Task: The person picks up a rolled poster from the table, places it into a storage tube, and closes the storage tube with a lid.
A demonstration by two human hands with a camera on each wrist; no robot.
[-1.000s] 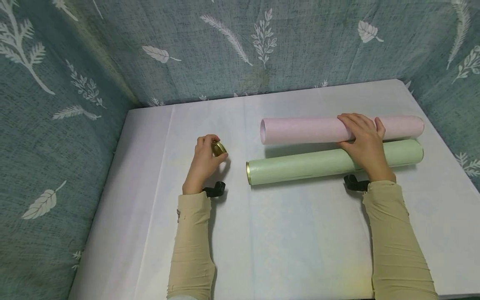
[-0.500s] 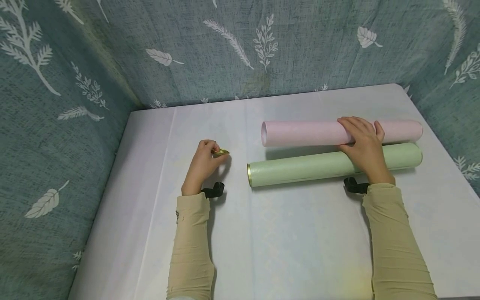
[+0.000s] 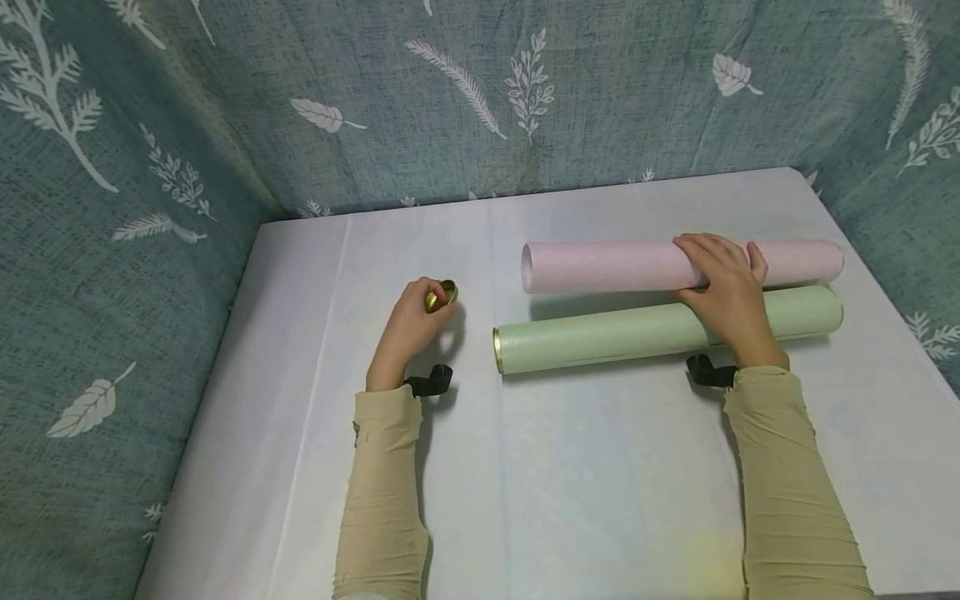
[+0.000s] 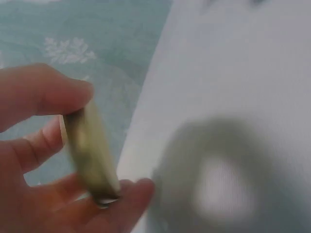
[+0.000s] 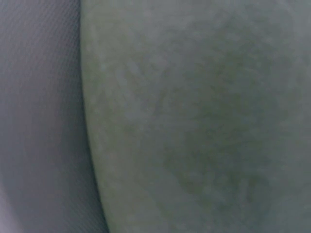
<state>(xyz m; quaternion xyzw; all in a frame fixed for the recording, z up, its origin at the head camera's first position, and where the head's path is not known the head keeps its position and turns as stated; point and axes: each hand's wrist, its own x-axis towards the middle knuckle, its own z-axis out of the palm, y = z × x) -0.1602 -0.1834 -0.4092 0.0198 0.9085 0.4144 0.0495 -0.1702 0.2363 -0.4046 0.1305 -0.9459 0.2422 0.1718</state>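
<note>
My left hand (image 3: pixel 408 332) pinches a shiny gold round lid (image 3: pixel 452 292) between thumb and fingers, to the left of two paper tubes. The left wrist view shows this lid (image 4: pixel 92 150) tilted nearly edge-on, its shadow falling on the table beside it. My right hand (image 3: pixel 726 296) grips the pink tube (image 3: pixel 600 267) from above, fingers over its far side and thumb at its near side. That tube's left end is open and hollow. In front of it lies the green tube (image 3: pixel 592 337), under my right wrist, with a gold rim on its left end. Its green surface (image 5: pixel 194 116) fills the right wrist view.
A white cloth covers the table (image 3: pixel 577 483). Grey-green curtains (image 3: pixel 480 100) with white leaf prints stand behind it and along both sides. A black wrist mount (image 3: pixel 431 381) sticks out beside my left wrist, and another mount (image 3: pixel 710 370) beside my right.
The gold lid has turned in my left fingers, from upright to nearly flat and now tilted up with its hollow side showing. My right hand and both tubes keep their places.
</note>
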